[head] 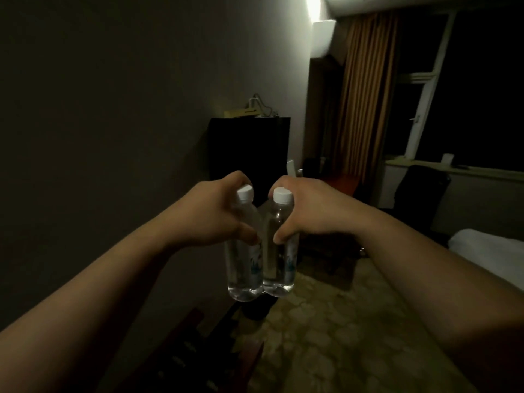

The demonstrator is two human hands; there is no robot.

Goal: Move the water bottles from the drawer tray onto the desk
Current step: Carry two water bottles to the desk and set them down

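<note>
Two clear water bottles carried in mid-air, one per hand, at chest height in a dim room. Left hand [215, 214] wrapped around the upper body of the left bottle [243, 268], fingers clamped on it just below the white cap [245, 192]. Right hand [309, 211] clamped likewise on the right bottle [280, 262], thumb pressed to its front. Bottles upright, side by side, lower bodies touching or nearly so; probably held high on the body so the bases stay free for setting down. No drawer tray in view. Below: patterned floor [326, 336] and a dark slatted wooden piece [198, 350] at lower left. Beyond: dark cabinet [249, 148], curtain [365, 89], bed corner [487, 248]. Desk not clearly identifiable. Judged stage: transit between pickup and placement, release not yet begun.
</note>
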